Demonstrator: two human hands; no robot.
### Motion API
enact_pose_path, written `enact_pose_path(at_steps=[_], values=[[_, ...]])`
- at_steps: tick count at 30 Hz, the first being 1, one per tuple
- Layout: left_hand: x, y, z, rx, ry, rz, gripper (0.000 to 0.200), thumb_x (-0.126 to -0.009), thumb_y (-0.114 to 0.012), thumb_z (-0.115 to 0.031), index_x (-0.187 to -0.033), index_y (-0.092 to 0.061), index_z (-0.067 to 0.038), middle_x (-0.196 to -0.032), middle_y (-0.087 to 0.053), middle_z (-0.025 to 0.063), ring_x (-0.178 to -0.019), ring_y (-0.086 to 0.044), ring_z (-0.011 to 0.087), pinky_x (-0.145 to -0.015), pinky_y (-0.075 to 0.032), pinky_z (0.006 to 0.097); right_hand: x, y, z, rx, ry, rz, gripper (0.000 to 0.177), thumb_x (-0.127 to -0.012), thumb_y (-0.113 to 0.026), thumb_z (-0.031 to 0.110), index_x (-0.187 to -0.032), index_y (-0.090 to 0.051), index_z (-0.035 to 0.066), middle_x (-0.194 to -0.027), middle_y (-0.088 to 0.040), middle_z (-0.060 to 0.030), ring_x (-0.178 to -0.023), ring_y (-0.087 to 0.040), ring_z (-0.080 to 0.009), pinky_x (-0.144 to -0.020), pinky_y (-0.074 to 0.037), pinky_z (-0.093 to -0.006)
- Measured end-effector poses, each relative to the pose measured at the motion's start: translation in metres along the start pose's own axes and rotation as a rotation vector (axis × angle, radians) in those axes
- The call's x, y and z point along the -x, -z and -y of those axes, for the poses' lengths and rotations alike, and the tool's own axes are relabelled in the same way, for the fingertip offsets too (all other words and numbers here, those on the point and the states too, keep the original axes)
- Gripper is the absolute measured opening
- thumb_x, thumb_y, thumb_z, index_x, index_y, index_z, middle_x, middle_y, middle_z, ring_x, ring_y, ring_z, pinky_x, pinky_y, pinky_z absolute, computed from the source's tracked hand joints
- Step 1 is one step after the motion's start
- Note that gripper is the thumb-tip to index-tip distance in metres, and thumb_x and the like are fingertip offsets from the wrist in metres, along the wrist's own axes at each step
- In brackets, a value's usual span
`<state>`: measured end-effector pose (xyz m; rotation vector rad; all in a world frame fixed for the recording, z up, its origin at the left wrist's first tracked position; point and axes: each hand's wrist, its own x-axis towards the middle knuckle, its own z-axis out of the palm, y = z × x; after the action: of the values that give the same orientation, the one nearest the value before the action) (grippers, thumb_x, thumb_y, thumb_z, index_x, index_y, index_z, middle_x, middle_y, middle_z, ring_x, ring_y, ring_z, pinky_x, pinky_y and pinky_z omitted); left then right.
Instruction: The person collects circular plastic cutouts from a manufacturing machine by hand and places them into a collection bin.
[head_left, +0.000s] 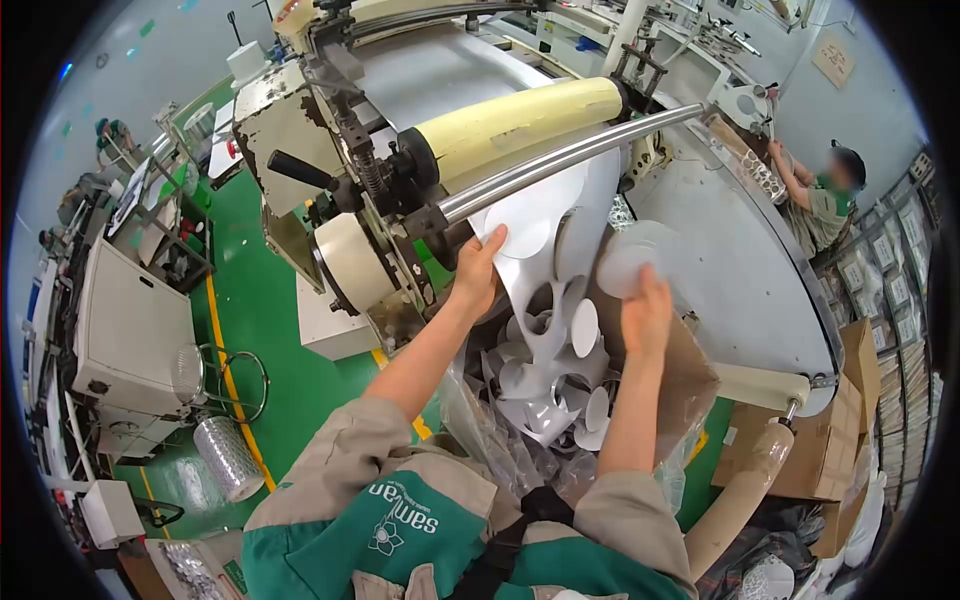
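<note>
My left hand (478, 268) grips the edge of a white punched-out paper web (548, 215) that hangs from under the steel roller (570, 158) of a big machine. My right hand (646, 312) holds a white paper disc (632, 262) just right of the web. Below both hands, a heap of white scrap paper (550, 385) with round holes fills a brown cardboard box (690, 380). A cream-coloured roller (520, 120) sits above the steel one.
Green floor (260, 300) with yellow lines lies to the left, with a grey cabinet (125, 330) and a silver foil roll (228, 455). Cardboard boxes (830, 440) stack at the right. Another person (825, 195) works at the far right behind the machine's round table (740, 260).
</note>
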<state>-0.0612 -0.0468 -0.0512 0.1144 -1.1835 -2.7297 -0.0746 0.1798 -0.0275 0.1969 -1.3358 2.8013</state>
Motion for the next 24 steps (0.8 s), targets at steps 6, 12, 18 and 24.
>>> enact_pose_path(at_steps=[6,12,18,24], values=[[0.008,0.007,-0.002,-0.14,0.079,0.033,0.029,-0.091,-0.048,-0.026,-0.101,-0.057,-0.001,-0.098,-0.062,0.0065,-0.086,-0.059,0.0145,-0.072,-0.048,0.028,-0.038,-0.063,-0.054,0.291,-0.055,0.268,0.037,-0.082,-0.062,0.016,-0.111,-0.048,-0.003,-0.104,-0.057,-0.0084,-0.098,-0.051,-0.0144,-0.083,-0.041,-0.029],[0.097,0.037,-0.121,-0.596,-0.722,-0.26,0.02,-0.088,-0.052,-0.008,-0.106,-0.053,0.001,-0.097,-0.061,0.009,-0.088,-0.059,0.0148,-0.077,-0.047,0.0265,-0.039,0.042,-0.038,-0.199,-0.078,-0.271,0.035,-0.087,-0.055,0.019,-0.115,-0.047,-0.001,-0.111,-0.054,-0.0106,-0.102,-0.053,-0.02,-0.088,-0.044,-0.0354],[0.017,0.209,-0.259,-0.93,-0.873,-0.875,0.057,-0.08,-0.064,-0.026,-0.123,-0.039,0.0,-0.123,-0.044,0.0145,-0.113,-0.043,0.0232,-0.093,-0.036,0.0347,0.017,0.14,-0.042,-0.096,-0.139,-0.52,0.043,-0.083,-0.062,0.021,-0.12,-0.045,0.005,-0.115,-0.053,-0.0089,-0.103,-0.052,-0.0206,-0.089,-0.043,-0.0341],[-0.073,0.298,-0.269,-0.978,-0.736,-0.667,0.082,-0.073,-0.071,-0.031,-0.133,-0.026,0.002,-0.134,-0.033,0.0181,-0.12,-0.038,0.0287,-0.097,-0.032,0.0365,0.085,0.147,-0.09,-0.01,-0.338,-0.61,0.049,-0.083,-0.06,0.014,-0.127,-0.039,0.01,-0.122,-0.047,-0.0086,-0.112,-0.046,-0.0263,-0.089,-0.043,-0.0422]])
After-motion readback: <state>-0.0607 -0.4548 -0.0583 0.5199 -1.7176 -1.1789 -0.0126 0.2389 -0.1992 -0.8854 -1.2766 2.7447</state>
